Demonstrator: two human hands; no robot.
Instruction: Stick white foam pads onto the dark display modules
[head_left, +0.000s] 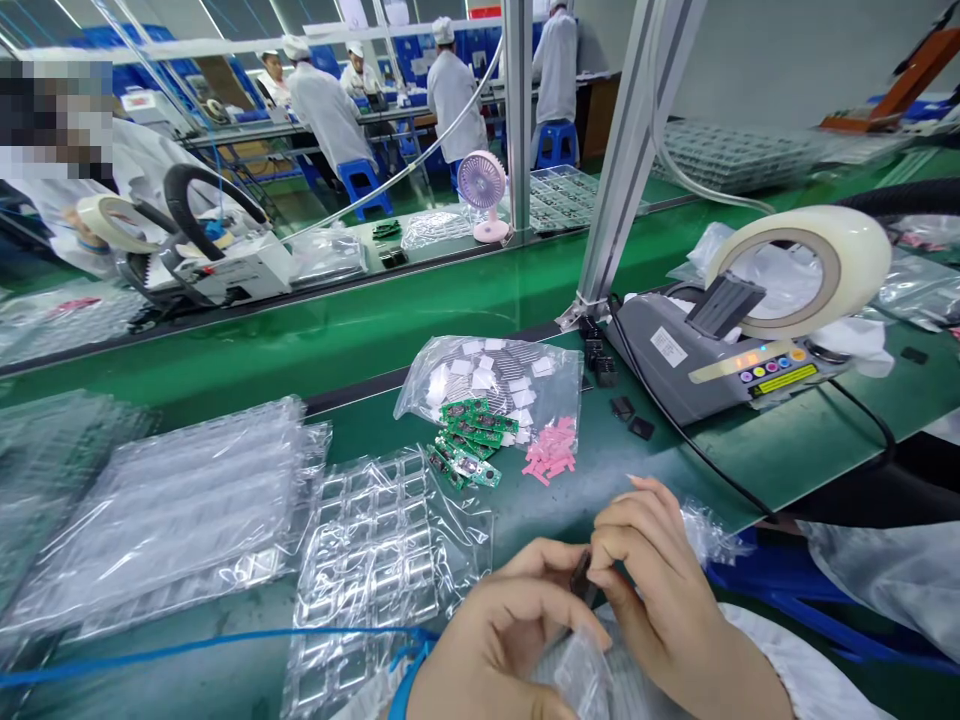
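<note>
Close to my body, over the bench's front edge, my left hand [517, 630] is closed on a small dark flat part [581, 572]. The thumb and fingertips of my right hand [652, 580] pinch at the same part from the other side, and they hide much of it. Crumpled clear plastic [581, 670] shows below the left fingers. A blue wrist strap [409, 680] with a cord circles my left wrist. Beyond my hands lie a pile of green circuit boards [469, 440] and a heap of pink strips [551, 450].
A clear bag of white pieces [487, 375] lies behind the boards. At left are an empty clear blister tray [367, 570] and stacked trays [187, 500]. A grey tape dispenser [675, 350] with its cable stands right, near black parts [600, 360]. Co-workers sit beyond.
</note>
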